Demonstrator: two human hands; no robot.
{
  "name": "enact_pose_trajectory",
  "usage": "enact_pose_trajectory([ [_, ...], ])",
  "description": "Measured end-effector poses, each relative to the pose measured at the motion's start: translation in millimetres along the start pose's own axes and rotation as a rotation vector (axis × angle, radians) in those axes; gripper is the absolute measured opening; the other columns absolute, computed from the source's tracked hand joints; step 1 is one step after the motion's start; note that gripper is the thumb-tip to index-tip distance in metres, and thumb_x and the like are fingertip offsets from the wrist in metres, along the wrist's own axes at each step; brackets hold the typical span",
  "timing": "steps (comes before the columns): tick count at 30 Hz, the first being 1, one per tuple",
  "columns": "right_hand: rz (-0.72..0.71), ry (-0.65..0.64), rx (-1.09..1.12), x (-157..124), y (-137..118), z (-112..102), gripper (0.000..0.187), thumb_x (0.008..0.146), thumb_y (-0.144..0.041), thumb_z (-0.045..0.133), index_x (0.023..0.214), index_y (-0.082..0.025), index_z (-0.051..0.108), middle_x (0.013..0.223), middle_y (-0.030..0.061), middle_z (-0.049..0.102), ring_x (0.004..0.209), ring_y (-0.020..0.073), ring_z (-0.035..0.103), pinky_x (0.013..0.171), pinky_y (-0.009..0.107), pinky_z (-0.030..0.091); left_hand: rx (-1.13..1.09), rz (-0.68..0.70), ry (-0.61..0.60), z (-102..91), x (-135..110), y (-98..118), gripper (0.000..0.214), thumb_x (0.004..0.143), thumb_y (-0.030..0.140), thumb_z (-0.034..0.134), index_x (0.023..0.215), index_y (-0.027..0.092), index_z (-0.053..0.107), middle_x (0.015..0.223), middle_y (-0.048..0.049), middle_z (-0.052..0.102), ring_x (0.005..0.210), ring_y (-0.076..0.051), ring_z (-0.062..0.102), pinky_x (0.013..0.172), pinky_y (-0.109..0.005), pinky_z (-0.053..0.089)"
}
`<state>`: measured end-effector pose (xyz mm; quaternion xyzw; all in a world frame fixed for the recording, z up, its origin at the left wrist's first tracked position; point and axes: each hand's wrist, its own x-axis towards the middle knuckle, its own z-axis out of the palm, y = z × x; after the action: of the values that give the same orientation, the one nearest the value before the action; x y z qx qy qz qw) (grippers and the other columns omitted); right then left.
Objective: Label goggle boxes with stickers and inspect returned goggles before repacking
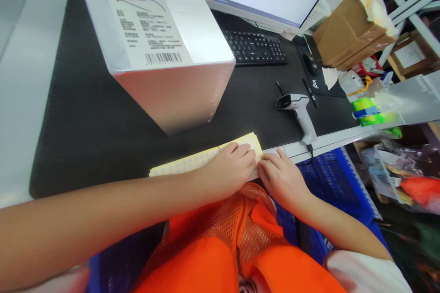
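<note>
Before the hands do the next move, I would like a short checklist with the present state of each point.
1. Left hand over the yellow label sheets: ok.
2. Right hand at the sheets' near right corner: ok.
3. White box on the black mat, apart from the sheets: ok.
4. Box barcode uncovered: ok.
5. Scanner out of both hands: ok.
6. Loose label between the hands: cannot tell, too small.

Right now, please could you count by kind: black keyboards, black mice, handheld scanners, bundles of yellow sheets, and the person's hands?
Black keyboard: 1
Black mouse: 1
Handheld scanner: 1
Bundle of yellow sheets: 1
Hands, left hand and right hand: 2
Total: 6
</note>
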<state>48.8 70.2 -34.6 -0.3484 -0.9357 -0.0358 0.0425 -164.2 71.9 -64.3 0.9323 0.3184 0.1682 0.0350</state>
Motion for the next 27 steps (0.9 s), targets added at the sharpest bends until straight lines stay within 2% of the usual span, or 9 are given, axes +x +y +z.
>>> enact_pose_trajectory([
  [4,-0.020,-0.057,-0.135,3.1,-4.4,1.2,0.026,0.098,-0.009,0.045,0.082,-0.015,0.064,0.079,0.0056,0.064,0.078,0.0210,0.060,0.105,0.052,0.042,0.005,0.013,0.022,1.0,0.3,-0.4,0.014,0.098,0.024,0.054,0.101,0.014,0.063,0.102,-0.0101,0.059,0.100,-0.030,0.053,0.079,-0.043,0.040],
  [8,-0.054,-0.036,-0.212,6.2,-5.7,0.5,0.026,0.096,-0.009,0.048,0.076,-0.017,0.062,0.072,0.0037,0.060,0.072,0.0209,0.056,0.104,0.054,0.040,0.008,0.028,0.046,2.2,0.0,-0.3,0.015,0.099,0.026,0.053,0.097,0.015,0.063,0.100,-0.0094,0.059,0.097,-0.029,0.052,0.077,-0.043,0.040],
  [13,-0.011,0.023,-0.138,5.1,-4.5,4.7,0.026,0.096,-0.011,0.049,0.073,-0.019,0.058,0.072,0.0028,0.062,0.073,0.0198,0.059,0.106,0.053,0.042,0.006,0.022,0.031,2.0,-0.4,0.4,0.014,0.097,0.025,0.056,0.099,0.013,0.064,0.100,-0.0100,0.059,0.099,-0.030,0.052,0.078,-0.043,0.040],
  [17,0.125,0.150,0.100,0.2,3.0,8.5,0.016,0.092,-0.010,0.053,0.081,-0.019,0.060,0.082,0.0047,0.069,0.080,0.0197,0.065,0.107,0.051,0.045,-0.017,0.011,0.009,0.2,-0.3,0.2,0.015,0.096,0.024,0.057,0.102,0.012,0.064,0.103,-0.0107,0.061,0.103,-0.031,0.053,0.082,-0.044,0.041],
  [20,0.286,0.246,0.422,-3.4,12.5,4.0,0.011,0.090,-0.012,0.059,0.083,-0.021,0.062,0.087,0.0039,0.072,0.085,0.0199,0.068,0.105,0.049,0.049,-0.062,-0.017,0.015,-0.4,-0.2,-0.7,0.016,0.097,0.024,0.056,0.103,0.013,0.065,0.106,-0.0120,0.062,0.108,-0.031,0.054,0.084,-0.043,0.041],
  [22,0.378,0.265,0.691,-3.8,17.5,-2.1,0.012,0.090,-0.016,0.061,0.080,-0.022,0.063,0.087,0.0041,0.073,0.085,0.0203,0.070,0.100,0.047,0.054,-0.102,-0.034,0.026,-0.8,0.0,-1.2,0.017,0.097,0.027,0.056,0.102,0.013,0.065,0.107,-0.0124,0.063,0.109,-0.030,0.054,0.085,-0.042,0.041],
  [25,0.384,0.270,1.025,2.9,20.4,-14.3,0.015,0.091,-0.020,0.063,0.076,-0.022,0.063,0.083,0.0044,0.072,0.081,0.0202,0.070,0.096,0.046,0.058,-0.120,-0.045,0.027,-1.1,0.8,-1.6,0.017,0.097,0.028,0.057,0.099,0.014,0.066,0.104,-0.0109,0.063,0.104,-0.029,0.055,0.084,-0.042,0.041],
  [27,0.322,0.304,1.090,14.6,20.2,-26.3,0.014,0.091,-0.020,0.064,0.077,-0.022,0.064,0.081,0.0031,0.070,0.079,0.0190,0.070,0.098,0.047,0.057,-0.112,-0.049,0.018,-0.7,1.3,-1.6,0.015,0.096,0.027,0.058,0.100,0.014,0.066,0.102,-0.0100,0.063,0.102,-0.028,0.055,0.081,-0.041,0.040],
])
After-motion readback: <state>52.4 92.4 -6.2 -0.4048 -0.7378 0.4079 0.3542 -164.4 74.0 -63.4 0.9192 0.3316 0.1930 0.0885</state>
